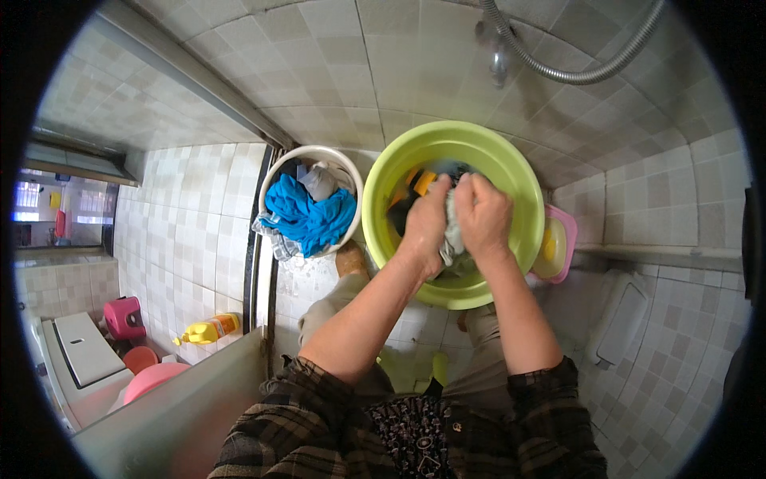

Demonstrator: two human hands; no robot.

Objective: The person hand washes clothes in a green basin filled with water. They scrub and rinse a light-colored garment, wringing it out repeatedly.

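Observation:
A large lime-green basin [525,191] stands in front of me with wet clothes and some water in it. Over its middle, my left hand [425,227] is closed on a pale grey-white cloth [453,230]. My right hand [485,217] grips the same cloth close beside it, both fists almost touching. The cloth's lower end hangs between my wrists into the basin. Behind my left hand lies a dark garment with yellow-orange patches [424,183], partly hidden by the fingers.
Left of the basin, a whitish tub [356,177] holds blue cloth [311,214] and grey pieces. At right sits a pink-rimmed dish [568,239] with something yellow. A metal shower hose [586,77] hangs above. Beyond the door track lies a yellow bottle [209,328], near a pink stool [124,318].

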